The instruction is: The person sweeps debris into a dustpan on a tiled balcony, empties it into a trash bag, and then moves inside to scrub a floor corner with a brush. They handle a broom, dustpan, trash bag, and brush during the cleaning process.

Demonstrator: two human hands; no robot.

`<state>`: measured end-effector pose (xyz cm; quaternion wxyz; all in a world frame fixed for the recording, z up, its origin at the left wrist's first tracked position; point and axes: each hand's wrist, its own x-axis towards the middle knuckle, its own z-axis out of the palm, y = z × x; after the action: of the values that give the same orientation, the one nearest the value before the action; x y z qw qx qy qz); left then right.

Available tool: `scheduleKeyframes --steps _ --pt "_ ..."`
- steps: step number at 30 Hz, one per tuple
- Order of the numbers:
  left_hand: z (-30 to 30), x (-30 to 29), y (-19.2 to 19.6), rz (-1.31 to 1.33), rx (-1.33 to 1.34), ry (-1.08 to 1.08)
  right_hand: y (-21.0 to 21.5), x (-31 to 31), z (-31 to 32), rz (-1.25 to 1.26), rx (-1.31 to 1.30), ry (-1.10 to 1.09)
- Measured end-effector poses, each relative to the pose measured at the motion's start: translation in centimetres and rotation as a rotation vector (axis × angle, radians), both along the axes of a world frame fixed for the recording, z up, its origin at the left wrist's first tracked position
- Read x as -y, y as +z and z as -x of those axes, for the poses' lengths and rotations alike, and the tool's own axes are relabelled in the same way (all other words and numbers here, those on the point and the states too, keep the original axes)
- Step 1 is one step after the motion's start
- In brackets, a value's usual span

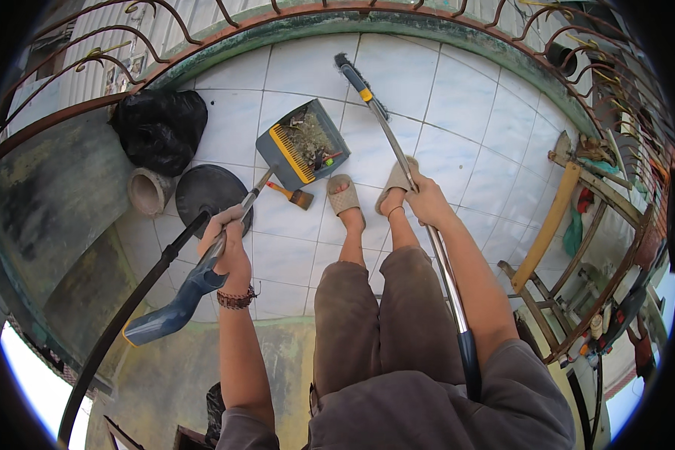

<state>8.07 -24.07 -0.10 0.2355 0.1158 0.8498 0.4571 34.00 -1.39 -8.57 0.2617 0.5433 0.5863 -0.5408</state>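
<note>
My left hand [231, 244] is wrapped round the metal stick of a long-handled dustpan [337, 133], below its blue grip. Grey-brown litter [307, 139] with a few coloured bits fills the pan, which rests on the tiles and has a yellow comb along its near edge. In my right hand [427, 199] is the metal shaft of a broom [386, 129]; its blue-and-yellow head with dark bristles lies farther off, right of the pan. The broom's blue end reaches back beside my right forearm. A brush with a wooden handle [301, 198] lies between the pan and my left sandal.
A black pole [120, 322] rises from a round black base [206, 189] close to my left hand. Behind stand a clay-coloured pot [149, 190] and a black plastic bag [160, 127]. Wooden frames [549, 225] lean at right. A low green ledge with railing [367, 24] curves around the far side.
</note>
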Motion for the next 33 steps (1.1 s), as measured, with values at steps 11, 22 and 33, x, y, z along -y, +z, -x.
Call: scheduleKeyframes --steps 11,22,33 --pt "0.1 2.5 0.5 0.151 0.109 -0.02 -1.5 3.2 2.6 -0.105 -0.112 0.105" --pt "-0.5 3.7 0.3 0.189 0.302 0.144 1.1 4.0 2.9 0.145 -0.049 -0.168" --pt "-2.3 2.7 0.4 -0.056 0.32 0.109 3.2 3.6 3.5 0.38 -0.181 -0.391"
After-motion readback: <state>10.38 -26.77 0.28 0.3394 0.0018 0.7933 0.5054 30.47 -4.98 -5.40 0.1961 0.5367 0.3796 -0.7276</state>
